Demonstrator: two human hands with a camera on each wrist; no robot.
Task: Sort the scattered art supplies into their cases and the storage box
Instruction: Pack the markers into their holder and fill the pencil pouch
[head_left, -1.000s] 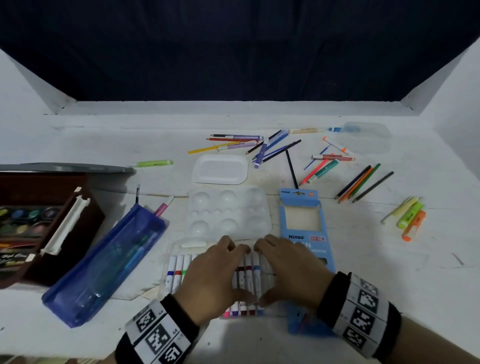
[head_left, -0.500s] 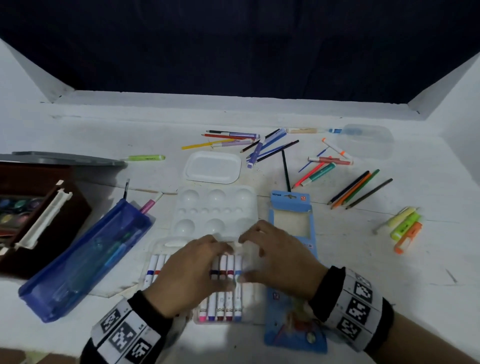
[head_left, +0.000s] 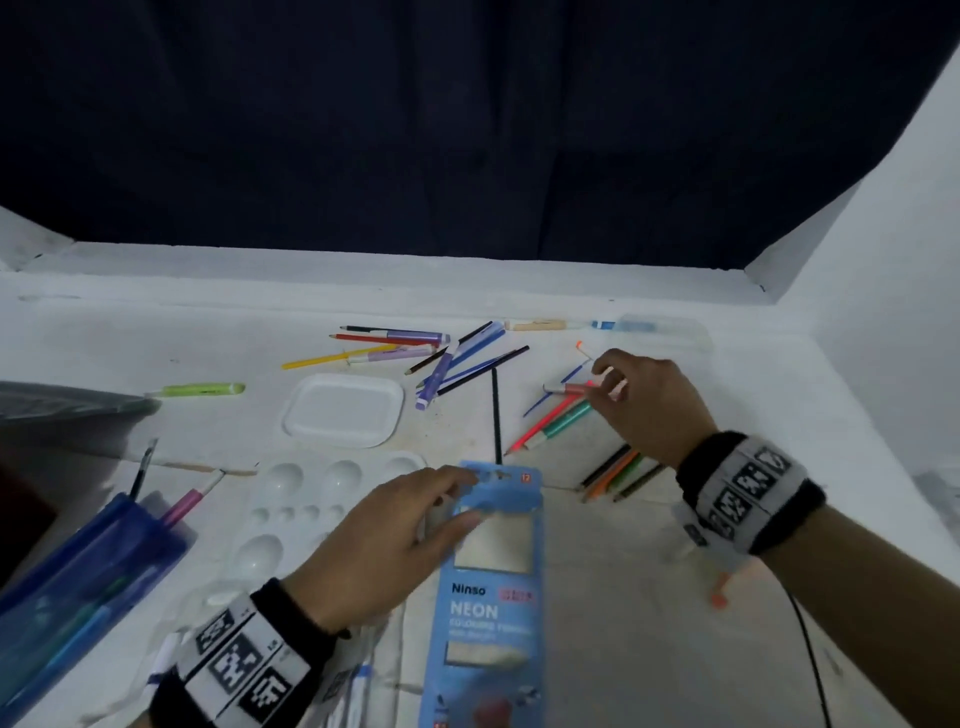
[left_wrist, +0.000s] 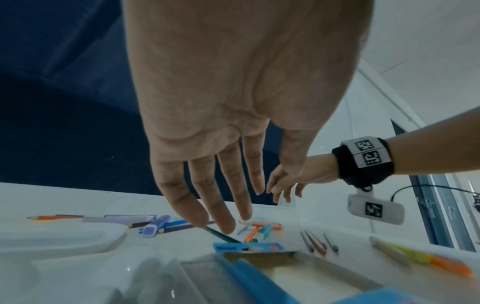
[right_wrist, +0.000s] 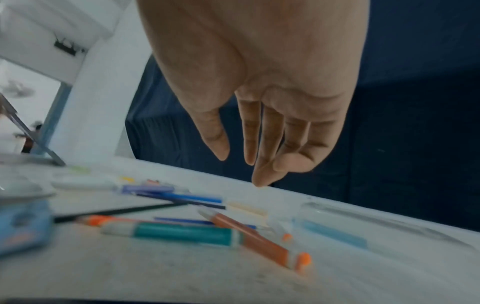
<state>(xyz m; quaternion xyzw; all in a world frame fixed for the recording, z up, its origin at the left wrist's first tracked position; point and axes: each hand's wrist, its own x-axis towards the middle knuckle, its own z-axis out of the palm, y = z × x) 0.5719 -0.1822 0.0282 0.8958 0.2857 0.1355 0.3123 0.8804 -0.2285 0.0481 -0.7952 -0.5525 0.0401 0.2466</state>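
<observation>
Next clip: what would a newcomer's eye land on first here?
The blue Ninso pencil box lies front and centre, with the left hand over its top end. Beyond it, the right hand hovers open above the orange and teal markers. Loose coloured pencils are scattered across the back of the white table.

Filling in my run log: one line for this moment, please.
left hand: open, over blue Ninso box | right hand: open, above orange marker | no grip yet

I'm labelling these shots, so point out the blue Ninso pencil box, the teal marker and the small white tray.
blue Ninso pencil box (head_left: 485, 605): head view, printed front panel.
teal marker (right_wrist: 182, 233): right wrist view, mid-barrel.
small white tray (head_left: 344, 410): head view, flat centre.
</observation>
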